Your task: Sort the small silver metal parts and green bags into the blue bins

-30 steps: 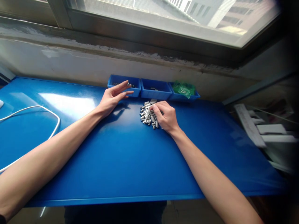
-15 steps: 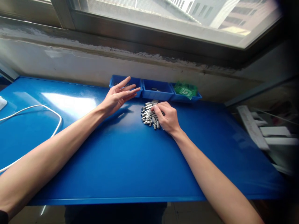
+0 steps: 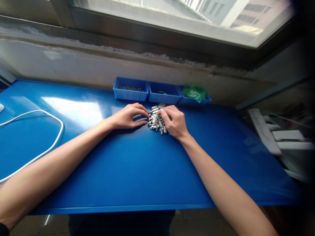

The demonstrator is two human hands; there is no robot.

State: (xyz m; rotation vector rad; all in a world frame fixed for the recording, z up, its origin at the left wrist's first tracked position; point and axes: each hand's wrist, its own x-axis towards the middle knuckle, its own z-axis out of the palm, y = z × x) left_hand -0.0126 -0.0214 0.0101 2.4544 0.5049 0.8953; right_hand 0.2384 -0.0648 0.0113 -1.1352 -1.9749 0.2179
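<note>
A small heap of shiny metal fittings [image 3: 155,124], some like screws and some like short cylinders, lies on the blue table. At its left edge is my left hand [image 3: 130,116], thumb and fingers apart and curved toward the pieces; the fingertips are at or touching the outermost ones. My right hand [image 3: 174,123] rests over the right side of the heap. Its thumb and index finger are pinched together among the pieces, and whatever is between them is too small to make out. The other right fingers are curled in and partly hidden.
Behind the heap stand a blue bin [image 3: 130,95] of small metal parts, a middle blue bin [image 3: 164,97] with a few pieces, and a third holding a green plastic bag [image 3: 195,93]. A white cable [image 3: 60,131] loops at left. A window [image 3: 172,19] is above.
My left hand has come down from in front of the left bin to the heap's left edge, its fingers curving in. My right hand stays pinched over the heap.
</note>
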